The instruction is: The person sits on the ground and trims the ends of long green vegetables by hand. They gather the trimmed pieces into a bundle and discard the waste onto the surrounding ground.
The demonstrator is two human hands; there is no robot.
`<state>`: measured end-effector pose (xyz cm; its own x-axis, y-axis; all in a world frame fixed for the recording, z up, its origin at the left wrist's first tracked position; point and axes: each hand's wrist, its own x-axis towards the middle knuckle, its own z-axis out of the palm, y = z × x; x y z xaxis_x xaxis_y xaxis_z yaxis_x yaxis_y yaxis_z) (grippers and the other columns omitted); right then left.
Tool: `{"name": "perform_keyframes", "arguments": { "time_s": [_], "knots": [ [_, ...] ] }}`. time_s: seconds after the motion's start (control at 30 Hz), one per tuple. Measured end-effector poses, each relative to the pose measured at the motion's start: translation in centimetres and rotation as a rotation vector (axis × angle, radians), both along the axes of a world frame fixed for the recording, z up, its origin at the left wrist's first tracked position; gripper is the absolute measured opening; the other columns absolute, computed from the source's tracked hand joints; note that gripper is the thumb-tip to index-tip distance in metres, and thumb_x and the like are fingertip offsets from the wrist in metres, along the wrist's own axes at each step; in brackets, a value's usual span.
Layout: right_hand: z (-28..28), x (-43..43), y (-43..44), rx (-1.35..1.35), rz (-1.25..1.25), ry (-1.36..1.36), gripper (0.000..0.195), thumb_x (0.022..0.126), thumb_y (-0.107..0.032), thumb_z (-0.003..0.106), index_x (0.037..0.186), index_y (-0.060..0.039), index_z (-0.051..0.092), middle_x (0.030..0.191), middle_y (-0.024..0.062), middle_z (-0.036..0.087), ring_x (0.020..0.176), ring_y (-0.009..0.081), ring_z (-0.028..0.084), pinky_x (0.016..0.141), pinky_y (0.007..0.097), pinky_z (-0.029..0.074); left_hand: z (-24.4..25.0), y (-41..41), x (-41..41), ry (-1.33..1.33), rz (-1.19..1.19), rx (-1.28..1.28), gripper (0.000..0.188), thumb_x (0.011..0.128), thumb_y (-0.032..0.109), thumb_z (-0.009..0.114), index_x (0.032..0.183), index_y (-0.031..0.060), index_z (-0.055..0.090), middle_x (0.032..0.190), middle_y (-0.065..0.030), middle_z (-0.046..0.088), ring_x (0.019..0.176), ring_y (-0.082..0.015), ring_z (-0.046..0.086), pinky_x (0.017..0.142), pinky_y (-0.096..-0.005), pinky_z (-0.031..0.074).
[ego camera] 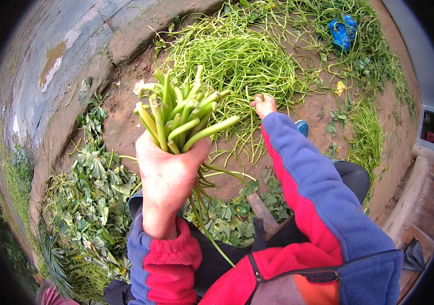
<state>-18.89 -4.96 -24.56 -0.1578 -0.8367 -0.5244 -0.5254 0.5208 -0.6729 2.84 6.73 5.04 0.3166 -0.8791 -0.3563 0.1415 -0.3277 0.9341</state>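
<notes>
My left hand [169,171] grips a thick bundle of green plant stalks [186,110], cut ends up, in the middle of the view. Thinner ends of the bundle trail below my wrist toward my lap. My right hand [265,106] is stretched forward, its fingers pinched together at the right edge of a pile of long thin green stems [232,68]. A short greenish stem end [263,97] pokes out between the thumb and fingers. The rest of that stem is hidden by the hand.
Heaped broad leaves [95,194] lie on the left, and more leaves [224,217] between my legs. A blue plastic bag [342,32] rests on greens at upper right. A stem bundle [365,137] lies right, near wooden boards [418,206]. Stone edging [133,38] borders wet paving [76,42].
</notes>
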Motion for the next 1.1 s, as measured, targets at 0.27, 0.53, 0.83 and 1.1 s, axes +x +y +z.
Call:
{"name": "perform_keyframes", "arguments": {
  "time_s": [0.27,0.53,0.83,1.1],
  "knots": [
    [-2.1,1.3,-1.9,0.018,0.346,0.269,0.029,0.073,-0.027,0.056,0.092,-0.006,0.058,0.085,0.0153,0.059,0.079,0.025,0.057,0.073,0.0325,0.042,-0.2,-0.2,-0.2,0.007,-0.003,0.038,0.03,0.062,-0.007,0.056,0.092,-0.002,0.056,0.081,-0.003,0.059,0.069,-0.0071,0.052,0.06,-0.0199,0.042],
    [-2.7,0.5,-1.0,-0.162,0.211,0.193,0.025,0.077,-0.024,0.051,0.09,-0.0032,0.055,0.076,0.0112,0.06,0.071,0.0225,0.056,0.067,0.0325,0.043,-0.1,-0.4,-0.3,-0.016,-0.002,0.026,0.027,0.062,-0.006,0.055,0.089,-0.0013,0.056,0.078,-0.0019,0.058,0.065,-0.0063,0.05,0.057,-0.0192,0.041],
    [-3.1,0.8,0.3,-0.128,0.051,-0.307,0.017,0.084,-0.021,0.045,0.077,-0.0058,0.045,0.05,-0.0025,0.038,0.038,0.0084,0.036,0.035,0.0231,0.032,-0.1,-0.1,0.2,-0.012,0.024,0.014,0.029,0.064,-0.006,0.056,0.093,-0.0016,0.056,0.083,-0.0029,0.059,0.069,-0.0073,0.052,0.061,-0.0197,0.042],
    [4.2,6.7,3.1,0.241,-0.056,-0.874,0.024,0.084,-0.024,0.047,0.088,-0.001,0.051,0.046,-0.002,0.037,0.034,0.0081,0.033,0.032,0.0249,0.034,-0.2,0.1,0.7,-0.034,0.071,0.0,0.028,0.064,-0.005,0.058,0.092,-0.0005,0.055,0.078,0.0001,0.054,0.065,-0.0067,0.049,0.058,-0.019,0.039]
  ]
}}
